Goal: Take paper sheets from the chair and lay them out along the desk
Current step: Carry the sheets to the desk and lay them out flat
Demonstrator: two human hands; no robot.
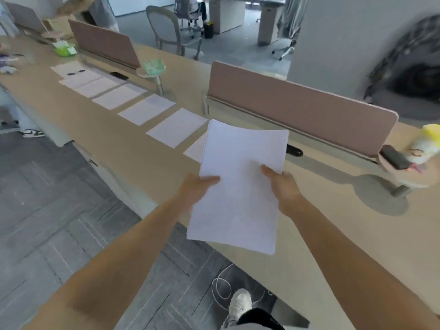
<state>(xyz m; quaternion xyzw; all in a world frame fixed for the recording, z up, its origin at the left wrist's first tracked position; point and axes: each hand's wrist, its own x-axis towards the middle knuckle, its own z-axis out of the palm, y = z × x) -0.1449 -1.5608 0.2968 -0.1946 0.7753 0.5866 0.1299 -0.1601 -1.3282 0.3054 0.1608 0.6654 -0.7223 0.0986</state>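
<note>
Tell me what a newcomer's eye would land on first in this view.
First, the stack of white paper held up in the middle, the left hand and right hand gripping its sides above the desk edge. Next, the row of laid-out sheets running away along the desk toward the upper left, in front of the pink divider panels.

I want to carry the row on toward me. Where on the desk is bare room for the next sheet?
Bare desk lies near the held stack, between the front edge and the divider, bounded on the right by the round stand base. Leftward is crowded: laid sheets fill the middle. Both the left hand and the right hand grip the stack.
</note>
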